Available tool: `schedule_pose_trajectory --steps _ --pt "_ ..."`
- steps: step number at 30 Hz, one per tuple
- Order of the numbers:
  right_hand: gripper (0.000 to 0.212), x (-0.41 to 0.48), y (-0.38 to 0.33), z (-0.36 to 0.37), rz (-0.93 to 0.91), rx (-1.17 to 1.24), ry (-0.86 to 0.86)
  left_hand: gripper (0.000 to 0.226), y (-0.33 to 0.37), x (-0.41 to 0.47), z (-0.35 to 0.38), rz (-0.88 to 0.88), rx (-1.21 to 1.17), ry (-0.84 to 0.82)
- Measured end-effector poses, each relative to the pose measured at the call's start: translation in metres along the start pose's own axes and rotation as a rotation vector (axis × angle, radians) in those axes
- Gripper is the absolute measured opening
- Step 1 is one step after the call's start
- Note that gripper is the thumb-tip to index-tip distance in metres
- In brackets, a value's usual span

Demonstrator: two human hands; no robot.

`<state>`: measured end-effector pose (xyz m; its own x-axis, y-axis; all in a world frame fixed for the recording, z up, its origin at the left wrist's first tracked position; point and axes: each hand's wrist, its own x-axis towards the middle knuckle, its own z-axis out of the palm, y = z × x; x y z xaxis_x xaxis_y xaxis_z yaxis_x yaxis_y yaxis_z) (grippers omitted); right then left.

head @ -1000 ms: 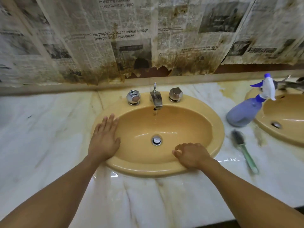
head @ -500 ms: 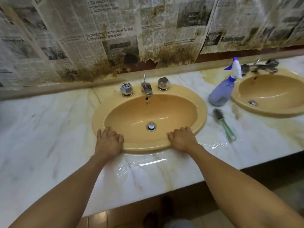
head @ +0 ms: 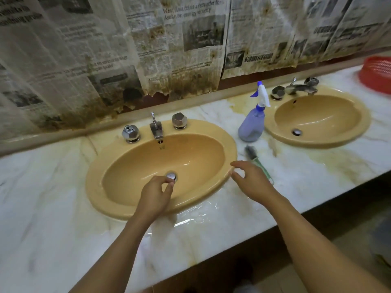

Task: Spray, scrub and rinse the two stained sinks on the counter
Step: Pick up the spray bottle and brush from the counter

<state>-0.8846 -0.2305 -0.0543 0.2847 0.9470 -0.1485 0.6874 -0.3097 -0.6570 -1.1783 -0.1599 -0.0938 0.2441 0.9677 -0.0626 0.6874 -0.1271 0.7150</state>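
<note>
The left tan sink is set in the marble counter in front of me; the right tan sink lies further right. My left hand hovers over the left bowl just in front of the drain, fingers loosely curled, holding nothing. My right hand is above that sink's right rim, fingers spread and empty, and covers part of the brush's green handle. The dark brush lies on the counter between the sinks. Behind it stands the purple spray bottle.
Stained newspaper covers the wall behind. Chrome taps sit at the back of the left sink. A red basket stands at the far right. Water pools near the counter's front edge, and yellow stains mark the marble by the right sink.
Both hands have lifted off the left sink's front rim. The left moved right over the bowl, the right moved right toward the brush. The view has swung right.
</note>
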Motion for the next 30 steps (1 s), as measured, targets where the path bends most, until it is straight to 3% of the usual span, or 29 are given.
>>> schedule_pose_trajectory --steps 4,9,15,18,24,30 --pt "0.043 0.023 0.045 -0.047 0.123 -0.007 0.1 0.012 0.073 0.036 0.038 0.009 -0.121 -0.011" --pt "0.05 0.06 0.085 -0.081 0.242 -0.144 0.035 0.033 0.153 0.095 0.093 -0.012 -0.24 0.003" --pt "0.048 0.086 0.095 -0.077 0.164 -0.49 -0.149 0.079 0.218 0.173 0.148 -0.004 -0.285 -0.018" --pt "0.034 0.09 0.099 -0.067 0.11 -0.558 -0.18 0.095 0.232 0.204 0.173 0.01 -0.287 -0.113" --pt "0.01 0.087 0.106 -0.051 0.109 -0.527 -0.144 0.064 0.235 0.227 0.209 0.041 -0.337 -0.181" --pt "0.005 0.085 0.11 -0.052 0.13 -0.462 -0.126 0.056 0.232 0.225 0.205 0.09 -0.381 -0.191"
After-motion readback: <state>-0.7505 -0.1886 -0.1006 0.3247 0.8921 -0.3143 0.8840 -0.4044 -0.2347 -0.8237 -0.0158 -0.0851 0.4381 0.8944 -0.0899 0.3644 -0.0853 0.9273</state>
